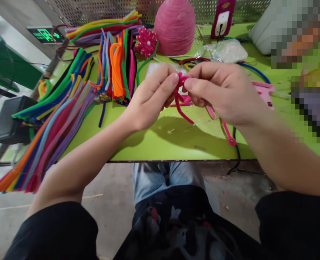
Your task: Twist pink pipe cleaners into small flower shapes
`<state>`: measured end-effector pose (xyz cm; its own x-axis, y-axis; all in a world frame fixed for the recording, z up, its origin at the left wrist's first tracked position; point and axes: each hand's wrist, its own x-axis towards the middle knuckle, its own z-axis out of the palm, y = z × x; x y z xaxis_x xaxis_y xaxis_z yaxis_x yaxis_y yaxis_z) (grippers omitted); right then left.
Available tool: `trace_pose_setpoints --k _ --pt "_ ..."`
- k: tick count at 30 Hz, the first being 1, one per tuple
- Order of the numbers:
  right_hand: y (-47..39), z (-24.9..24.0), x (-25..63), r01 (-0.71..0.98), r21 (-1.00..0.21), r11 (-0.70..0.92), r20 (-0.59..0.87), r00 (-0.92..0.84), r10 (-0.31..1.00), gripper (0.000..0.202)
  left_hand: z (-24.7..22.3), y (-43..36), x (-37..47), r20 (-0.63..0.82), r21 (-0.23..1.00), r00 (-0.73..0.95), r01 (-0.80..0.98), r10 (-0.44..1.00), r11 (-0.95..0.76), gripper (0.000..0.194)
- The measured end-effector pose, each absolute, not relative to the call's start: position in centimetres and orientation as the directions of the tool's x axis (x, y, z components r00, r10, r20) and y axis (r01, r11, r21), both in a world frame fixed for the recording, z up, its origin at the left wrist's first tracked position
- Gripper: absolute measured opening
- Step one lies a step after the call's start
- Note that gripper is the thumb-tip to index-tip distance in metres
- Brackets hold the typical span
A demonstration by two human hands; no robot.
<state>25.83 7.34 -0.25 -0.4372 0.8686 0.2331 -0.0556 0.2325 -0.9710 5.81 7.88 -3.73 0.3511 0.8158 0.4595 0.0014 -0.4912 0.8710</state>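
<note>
While a fuzzy tail [180, 110] curves down, both hands' fingers [172, 80] [190, 85] pinch looped pink chenille [181, 82].

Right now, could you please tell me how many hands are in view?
2: the left hand and the right hand, both pinching the pink pipe cleaner.

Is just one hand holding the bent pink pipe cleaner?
No, the left hand and the right hand both pinch the pink pipe cleaner.
</note>
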Motion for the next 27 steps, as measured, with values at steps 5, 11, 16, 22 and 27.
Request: trace_pose_setpoints --k 5,11,16,22,27 --pt "6.9 -0.6 26.0 0.102 -0.893 0.439 0.378 -0.360 0.853 0.023 -2.9 7.4 6.1 0.267 0.957 0.374 0.006 0.888 -0.290 0.037" --pt "7.1 -1.0 26.1 0.185 -0.816 0.547 0.475 -0.323 0.818 0.022 -2.7 7.3 6.1 0.181 0.978 0.414 0.018 0.892 -0.207 0.040" --pt "7.2 -0.8 25.8 0.085 -0.900 0.427 0.382 -0.319 0.868 0.026 -3.3 7.6 6.2 0.224 0.965 0.406 0.033 0.886 -0.259 0.040" --pt "7.7 -0.9 26.3 0.067 -0.954 0.293 0.244 -0.396 0.885 0.037 -4.2 7.8 6.1 0.526 0.767 0.293 0.243 0.799 -0.594 0.039" --pt "8.2 -1.0 26.1 0.052 -0.983 0.173 0.141 -0.381 0.914 0.033 -4.0 7.5 6.2 0.550 0.646 0.330 0.414 0.767 -0.641 0.033"
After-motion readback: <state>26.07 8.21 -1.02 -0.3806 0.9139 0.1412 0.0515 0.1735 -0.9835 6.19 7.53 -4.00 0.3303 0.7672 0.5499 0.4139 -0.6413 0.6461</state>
